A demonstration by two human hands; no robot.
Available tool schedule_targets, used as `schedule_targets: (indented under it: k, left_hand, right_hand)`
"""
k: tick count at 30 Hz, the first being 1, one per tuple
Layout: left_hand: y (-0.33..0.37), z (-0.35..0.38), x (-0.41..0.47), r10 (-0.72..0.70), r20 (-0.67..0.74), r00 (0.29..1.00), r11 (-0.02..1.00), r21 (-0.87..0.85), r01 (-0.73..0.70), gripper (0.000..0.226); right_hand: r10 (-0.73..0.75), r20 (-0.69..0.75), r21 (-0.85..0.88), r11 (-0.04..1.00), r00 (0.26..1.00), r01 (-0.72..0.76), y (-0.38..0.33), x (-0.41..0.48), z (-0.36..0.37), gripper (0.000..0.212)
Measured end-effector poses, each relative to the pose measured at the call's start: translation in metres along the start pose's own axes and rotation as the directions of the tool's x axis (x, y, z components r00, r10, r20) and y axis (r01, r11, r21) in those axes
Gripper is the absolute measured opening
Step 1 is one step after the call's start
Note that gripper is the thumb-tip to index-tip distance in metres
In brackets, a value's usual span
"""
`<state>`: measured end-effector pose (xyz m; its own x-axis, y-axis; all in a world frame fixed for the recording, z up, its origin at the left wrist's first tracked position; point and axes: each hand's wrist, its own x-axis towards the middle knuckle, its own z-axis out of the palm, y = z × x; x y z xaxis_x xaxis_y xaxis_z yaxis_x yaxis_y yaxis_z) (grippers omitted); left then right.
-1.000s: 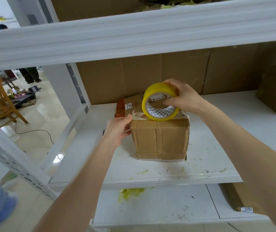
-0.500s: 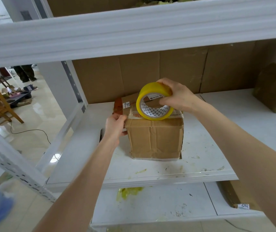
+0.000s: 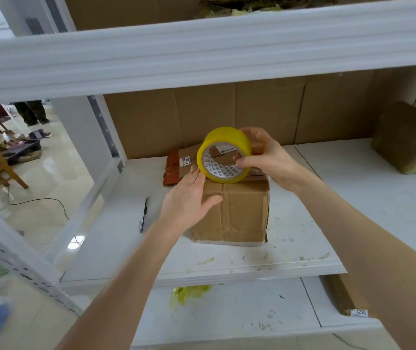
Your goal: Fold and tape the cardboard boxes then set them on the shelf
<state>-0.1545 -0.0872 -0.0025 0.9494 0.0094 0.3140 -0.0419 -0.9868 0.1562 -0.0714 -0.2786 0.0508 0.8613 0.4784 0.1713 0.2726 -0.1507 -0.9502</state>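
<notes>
Scrap of yellow tape (image 3: 189, 293) lay on the lower board nearest the camera, with a flat carton (image 3: 345, 296) to its right. One level up, the box (image 3: 239, 213) sat on the shelf (image 3: 315, 223) near the front edge, probably so it was within easy reach for taping. Left hand (image 3: 189, 200) was flat with straight fingers against the box's upper left corner and its thumb across the front face; I read that as bracing the box and pinning the tape end. Pen (image 3: 143, 214) lay left of the box, apart from it. Tape roll (image 3: 224, 155) stood on edge on the box top. Right hand (image 3: 265, 157) gripped it, thumb in the core and fingers over the rim, which suits rolling it across the top seam. Couldn't tell if any tape was stuck down. Flattened carton (image 3: 176, 165) lay just behind, and a second box (image 3: 408, 140) sat far right near the cardboard backing (image 3: 252, 112).
</notes>
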Motion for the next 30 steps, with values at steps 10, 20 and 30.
schedule_targets:
  k: [10,20,30]
  left_hand:
    - [-0.002,0.002,0.002,-0.011,0.026,1.000,0.998,0.064,0.010,0.075]
    - [0.042,-0.006,0.010,-0.030,0.060,0.998,0.967,0.254,0.013,0.089]
    - [0.050,0.013,0.007,0.144,0.049,0.988,0.949,0.275,-0.152,0.081]
  right_hand:
    - [-0.096,-0.181,-0.295,0.955,0.979,0.039,-0.027,-0.005,-0.051,0.046]
    - [-0.068,-0.116,-0.263,0.964,0.991,0.035,-0.014,-0.014,-0.058,0.057]
    - [-0.100,-0.308,0.004,0.994,0.946,0.107,0.021,-0.033,-0.069,0.046]
